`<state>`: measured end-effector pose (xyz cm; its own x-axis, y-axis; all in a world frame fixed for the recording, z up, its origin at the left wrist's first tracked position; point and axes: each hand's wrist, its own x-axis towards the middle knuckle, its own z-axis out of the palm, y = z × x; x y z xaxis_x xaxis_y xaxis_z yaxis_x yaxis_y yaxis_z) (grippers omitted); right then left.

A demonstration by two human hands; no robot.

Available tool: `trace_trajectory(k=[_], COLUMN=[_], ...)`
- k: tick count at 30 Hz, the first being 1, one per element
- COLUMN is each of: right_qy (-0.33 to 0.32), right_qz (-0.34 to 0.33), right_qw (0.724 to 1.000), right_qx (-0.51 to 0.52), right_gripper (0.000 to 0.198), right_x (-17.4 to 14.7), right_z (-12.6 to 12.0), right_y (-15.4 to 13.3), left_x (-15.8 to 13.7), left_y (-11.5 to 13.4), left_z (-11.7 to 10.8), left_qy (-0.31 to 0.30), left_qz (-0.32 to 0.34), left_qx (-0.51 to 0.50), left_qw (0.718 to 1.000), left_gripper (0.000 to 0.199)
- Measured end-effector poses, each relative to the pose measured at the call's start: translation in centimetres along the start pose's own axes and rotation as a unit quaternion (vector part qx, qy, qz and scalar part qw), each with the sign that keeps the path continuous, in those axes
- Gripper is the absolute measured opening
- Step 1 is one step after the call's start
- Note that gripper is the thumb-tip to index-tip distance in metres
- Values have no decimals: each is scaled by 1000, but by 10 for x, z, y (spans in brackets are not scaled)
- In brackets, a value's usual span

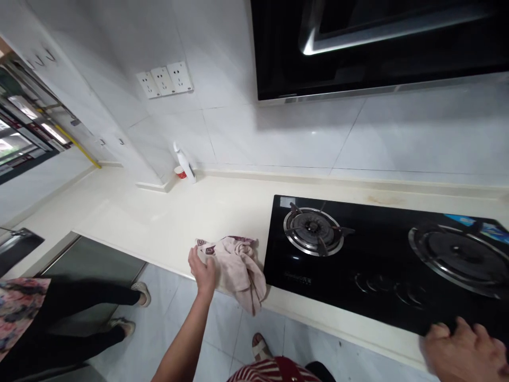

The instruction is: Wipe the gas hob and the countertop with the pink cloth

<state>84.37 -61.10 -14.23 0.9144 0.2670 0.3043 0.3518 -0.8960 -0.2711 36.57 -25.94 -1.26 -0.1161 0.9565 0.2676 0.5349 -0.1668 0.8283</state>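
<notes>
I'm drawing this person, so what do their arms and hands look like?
The left hand and right hand wear no gloves. The left forearm narrows toward the wrist, with no sleeve, watch or bracelet showing. The right hand is blurry, and most of that arm is outside the picture. You could draw the red-and-pale striped garment too.

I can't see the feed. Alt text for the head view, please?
The left hand touches a crumpled pinkish cloth on the cream countertop, just left of a black two-burner gas hob; the right hand is at the hob's front edge. A black range hood hangs above, and another person stands at far left.
</notes>
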Motion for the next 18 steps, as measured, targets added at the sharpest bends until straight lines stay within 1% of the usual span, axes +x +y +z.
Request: trace_trajectory(k=[1,2,3,4,5,6,7,8,10,14,16,18], right_qy=[-10,-20,-28,-32,-33,-32,-29,-25,-19,-28,-37,-51], right_qz=[29,55,73,78,80,81,81,79,74,62,66,77], right_qw=[999,998,996,995,995,995,995,995,996,997,997,995], right_qx=[13,27,39,46,51,52,52,51,45,27,27,27], right_gripper=[79,80,80,79,78,77,76,75,73,68,66,65], right_x=[0,1,1,1,0,-1,-2,-4,-7,-11,-11,-12], right_z=[-1,-1,-2,-2,-3,-4,-5,-6,-10,-21,-27,-33], right_y=[-2,-3,-4,-5,-6,-7,-8,-9,-12,-19,-23,-27], left_x=[-4,-8,-12,-16,-18,-19,-19,-16,-5,24,27,16], left_y=[-1,-1,-1,-1,-1,0,0,1,6,27,37,41], left_z=[2,7,14,24,34,45,56,67,86,116,124,123], left_qy=[-9,-40,-87,-138,-184,-215,-232,-236,-225,-201,-193,-197], left_qz=[36,72,109,143,166,174,173,168,157,124,118,129], left_qx=[46,90,136,187,231,263,288,308,333,345,341,335], left_qw=[998,993,981,962,941,924,913,906,902,909,912,912], left_gripper=[62,61,59,59,60,62,65,67,67,58,53,50])
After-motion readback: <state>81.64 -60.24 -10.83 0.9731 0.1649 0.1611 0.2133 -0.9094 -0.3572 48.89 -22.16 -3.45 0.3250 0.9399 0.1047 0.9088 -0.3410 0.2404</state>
